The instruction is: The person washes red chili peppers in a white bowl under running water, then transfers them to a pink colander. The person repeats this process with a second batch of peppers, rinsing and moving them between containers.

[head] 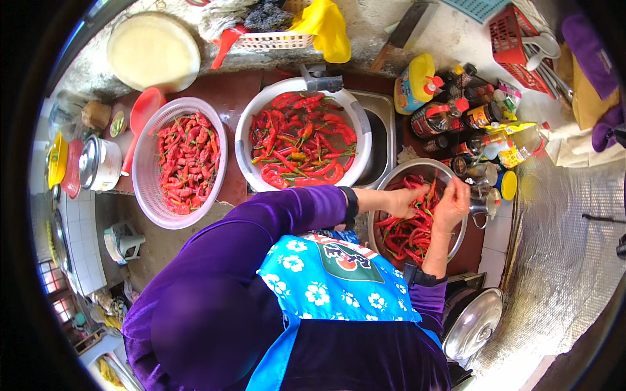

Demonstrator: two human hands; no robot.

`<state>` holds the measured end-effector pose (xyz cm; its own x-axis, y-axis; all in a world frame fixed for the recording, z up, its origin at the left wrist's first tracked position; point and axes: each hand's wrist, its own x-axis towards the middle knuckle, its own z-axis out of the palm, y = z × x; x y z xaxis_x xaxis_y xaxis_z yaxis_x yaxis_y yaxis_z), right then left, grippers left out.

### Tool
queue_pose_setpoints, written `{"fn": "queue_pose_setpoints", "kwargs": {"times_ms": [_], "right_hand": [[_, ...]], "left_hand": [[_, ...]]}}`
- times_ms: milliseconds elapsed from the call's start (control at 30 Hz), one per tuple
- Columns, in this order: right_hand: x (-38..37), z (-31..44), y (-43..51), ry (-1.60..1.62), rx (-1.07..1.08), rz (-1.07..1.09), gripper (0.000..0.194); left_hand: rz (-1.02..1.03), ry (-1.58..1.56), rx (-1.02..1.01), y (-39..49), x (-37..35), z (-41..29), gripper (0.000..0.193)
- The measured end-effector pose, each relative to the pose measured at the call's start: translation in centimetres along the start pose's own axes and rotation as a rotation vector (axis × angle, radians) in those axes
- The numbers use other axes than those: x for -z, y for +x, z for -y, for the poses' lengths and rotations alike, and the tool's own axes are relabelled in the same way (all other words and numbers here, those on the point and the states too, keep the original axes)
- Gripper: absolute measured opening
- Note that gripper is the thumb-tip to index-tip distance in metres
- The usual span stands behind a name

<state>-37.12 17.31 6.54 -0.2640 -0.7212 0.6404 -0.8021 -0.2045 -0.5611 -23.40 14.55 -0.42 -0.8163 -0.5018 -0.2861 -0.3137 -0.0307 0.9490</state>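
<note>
Both my hands are over a metal bowl (462,239) of red chili peppers (408,237) at the right. From the left, my left hand (405,201) reaches over the bowl, its fingertips closed on a red chili pepper (433,189) that stands up between the hands. My right hand (454,201) is raised at the bowl's far right side, thumb and fingers brought together; whether something small is between them is hidden. More red chilies (303,137) lie in water in a large white basin (244,141) at the middle. A pale plastic colander (142,181) at the left holds another heap of chilies (188,161).
A faucet (320,80) reaches over the basin, beside a steel sink (381,141). Sauce and oil bottles (440,117) crowd the counter behind the bowl. A red ladle (142,115) and a lidded pot (105,163) stand left. A metal lid (474,325) is at lower right.
</note>
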Motion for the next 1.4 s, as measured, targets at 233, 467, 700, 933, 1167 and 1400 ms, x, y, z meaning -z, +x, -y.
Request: {"fn": "queue_pose_setpoints", "kwargs": {"times_ms": [233,467,700,933,1167,1400], "right_hand": [[0.0,5.4,2.1,0.442,-0.045,-0.021,0.013],[-6.5,2.6,1.1,0.54,-0.202,-0.036,0.012],[-15.3,-1.3,1.1,-0.172,-0.096,0.627,0.013],[-22.2,7.0,-4.1,-0.22,0.442,1.236,0.13],[-28.0,7.2,-5.4,-0.097,0.308,1.136,0.058],[-25.6,5.4,-2.2,-0.062,0.307,1.091,0.091]], "left_hand": [[-0.147,0.154,-0.406,-6.1,5.9,2.0,0.064],[-0.789,0.878,0.696,-20.5,19.4,11.5,0.116],[-0.654,0.654,0.52,-20.2,20.0,16.7,0.096],[-0.312,0.932,0.542,-21.8,16.5,13.5,0.138],[-0.711,0.779,0.224,-19.8,18.7,17.3,0.067],[-0.592,0.71,0.454,-22.6,19.5,13.1,0.114]]}}
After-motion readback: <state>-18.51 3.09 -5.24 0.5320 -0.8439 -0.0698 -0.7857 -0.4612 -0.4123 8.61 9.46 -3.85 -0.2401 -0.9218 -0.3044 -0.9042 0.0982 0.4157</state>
